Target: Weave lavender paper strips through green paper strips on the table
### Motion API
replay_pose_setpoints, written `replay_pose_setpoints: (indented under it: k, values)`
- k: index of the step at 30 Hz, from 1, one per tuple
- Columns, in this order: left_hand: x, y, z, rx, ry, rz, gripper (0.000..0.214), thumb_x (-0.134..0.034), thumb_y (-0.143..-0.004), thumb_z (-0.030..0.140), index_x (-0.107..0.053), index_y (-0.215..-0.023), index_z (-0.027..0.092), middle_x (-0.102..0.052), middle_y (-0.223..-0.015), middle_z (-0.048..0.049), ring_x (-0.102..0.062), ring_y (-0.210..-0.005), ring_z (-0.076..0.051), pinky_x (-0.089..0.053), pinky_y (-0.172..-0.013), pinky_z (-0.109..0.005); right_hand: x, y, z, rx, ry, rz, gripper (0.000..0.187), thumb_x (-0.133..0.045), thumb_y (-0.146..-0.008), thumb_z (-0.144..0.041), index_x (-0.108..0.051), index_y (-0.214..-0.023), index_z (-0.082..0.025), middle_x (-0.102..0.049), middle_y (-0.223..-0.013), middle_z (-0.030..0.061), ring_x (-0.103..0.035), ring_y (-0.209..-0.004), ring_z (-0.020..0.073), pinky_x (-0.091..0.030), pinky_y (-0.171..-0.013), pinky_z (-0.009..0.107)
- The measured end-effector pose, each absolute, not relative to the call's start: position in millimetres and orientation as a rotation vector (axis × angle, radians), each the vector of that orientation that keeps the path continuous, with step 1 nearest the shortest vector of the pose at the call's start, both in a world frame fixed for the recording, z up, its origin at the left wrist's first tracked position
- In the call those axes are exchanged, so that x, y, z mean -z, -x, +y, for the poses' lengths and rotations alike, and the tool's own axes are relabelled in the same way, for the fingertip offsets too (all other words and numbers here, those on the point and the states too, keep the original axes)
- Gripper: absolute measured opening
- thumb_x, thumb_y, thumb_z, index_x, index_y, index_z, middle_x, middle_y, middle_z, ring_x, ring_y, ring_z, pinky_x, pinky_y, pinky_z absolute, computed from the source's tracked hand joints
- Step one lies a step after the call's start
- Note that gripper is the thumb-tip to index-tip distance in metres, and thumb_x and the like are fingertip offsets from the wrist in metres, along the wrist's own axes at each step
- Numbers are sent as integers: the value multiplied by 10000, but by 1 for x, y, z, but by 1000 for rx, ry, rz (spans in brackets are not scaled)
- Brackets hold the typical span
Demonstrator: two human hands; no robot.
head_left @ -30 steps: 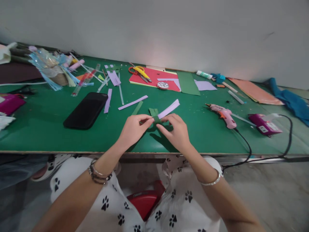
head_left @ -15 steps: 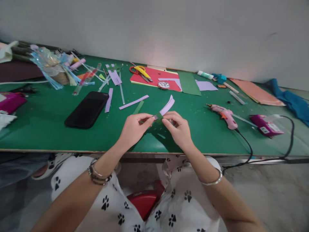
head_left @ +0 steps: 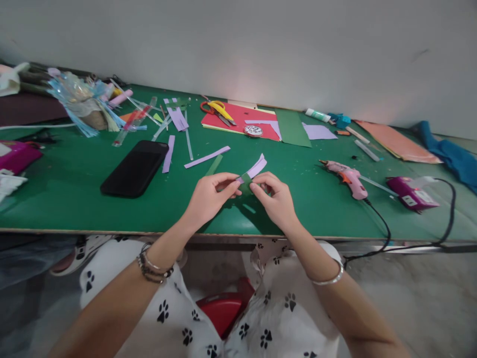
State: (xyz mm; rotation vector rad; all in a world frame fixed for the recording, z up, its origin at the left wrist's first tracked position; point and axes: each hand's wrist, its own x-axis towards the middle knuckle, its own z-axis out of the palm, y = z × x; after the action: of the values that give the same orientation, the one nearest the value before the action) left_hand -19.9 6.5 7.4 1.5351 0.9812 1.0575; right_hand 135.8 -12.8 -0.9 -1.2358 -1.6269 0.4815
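Both my hands meet just above the green table (head_left: 67,199), near its front edge. My left hand (head_left: 208,196) pinches a small folded piece made of a green paper strip and a purple paper strip (head_left: 255,169). My right hand (head_left: 276,199) pinches the same piece from the other side. The free purple end curls up and away from my fingers. The green part is mostly hidden between my fingertips.
A black phone (head_left: 136,168) lies to the left. Loose purple strips (head_left: 206,157), red paper (head_left: 238,119) and scissors (head_left: 218,109) sit behind my hands. A pink glue gun (head_left: 345,176) with a black cord lies to the right. Craft clutter (head_left: 84,102) fills the far left.
The purple strip's free end has folded in and shortened, from lying stretched toward the right to curling up close to my fingers. Both hands stayed in place.
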Motion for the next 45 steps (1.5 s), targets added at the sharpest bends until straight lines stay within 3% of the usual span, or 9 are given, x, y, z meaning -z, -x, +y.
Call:
replay_pose_setpoints:
  k: [9, 25, 28, 32, 35, 37, 40, 45]
  values:
    - [-5, 18, 6, -1043, -1443, 957, 261, -613, -710, 272, -625, -920, 116, -697, -758, -52, -667, -671, -148, -551, -598, -224, -1, -135, -14, -494, 1268, -1632, 107, -535, -742, -202, -556, -638, -192, -521, -600, -22, -409, -530, 90, -360, -529, 239]
    - [0, 18, 7, -1113, -1726, 1019, 220, -576, -736, 356, -645, -776, 152, -676, -669, -16, -640, -611, -151, -505, -583, -232, 2, -134, -15, -417, 1217, -1734, 103, -533, -763, -179, -550, -663, -194, -523, -626, -13, -442, -569, 101, -384, -558, 243]
    - [-2, 18, 7, -1119, -1797, 1017, 194, -548, -767, 325, -650, -734, 162, -673, -683, -8, -629, -580, -133, -497, -580, -223, 4, -133, -16, -379, 1223, -1739, 22, -547, -759, -208, -538, -740, -202, -528, -686, -8, -449, -576, 104, -400, -574, 258]
    - [-4, 24, 9, -1164, -1944, 1047, 163, -551, -782, 267, -664, -753, 154, -657, -706, -12, -606, -570, -110, -475, -542, -199, -1, -137, -18, -150, 1249, -1603, 365, -584, -741, -287, -454, -1074, -214, -517, -904, 50, -477, -634, 130, -426, -621, 311]
    - [-7, 28, 12, -1258, -2109, 1083, 145, -548, -797, 230, -671, -775, 156, -643, -758, -18, -589, -612, -100, -462, -533, -185, -12, -141, -19, 113, 1240, -1677, 486, -575, -755, -348, -399, -1195, -243, -468, -1061, 102, -497, -855, 209, -423, -700, 359]
    - [-8, 30, 13, -1325, -2296, 1083, 141, -543, -807, 206, -674, -789, 158, -627, -751, -18, -576, -642, -104, -460, -560, -192, -20, -142, -20, 276, 1250, -1814, 394, -550, -783, -358, -462, -1158, -273, -443, -1128, 100, -460, -978, 241, -402, -746, 368]
    - [-11, 31, 12, -1374, -2563, 1005, 155, -521, -829, 184, -669, -806, 143, -618, -736, -26, -568, -660, -111, -455, -595, -206, -28, -140, -20, 458, 1293, -2008, 191, -499, -835, -343, -578, -1003, -299, -448, -1179, 66, -447, -975, 222, -357, -773, 364]
    - [-17, 31, 11, -1395, -2645, 919, 149, -524, -833, 175, -663, -813, 125, -623, -739, -33, -576, -677, -113, -451, -608, -204, -36, -135, -21, 521, 1310, -2132, 200, -460, -863, -344, -627, -796, -259, -519, -1128, 44, -447, -861, 188, -297, -706, 338]
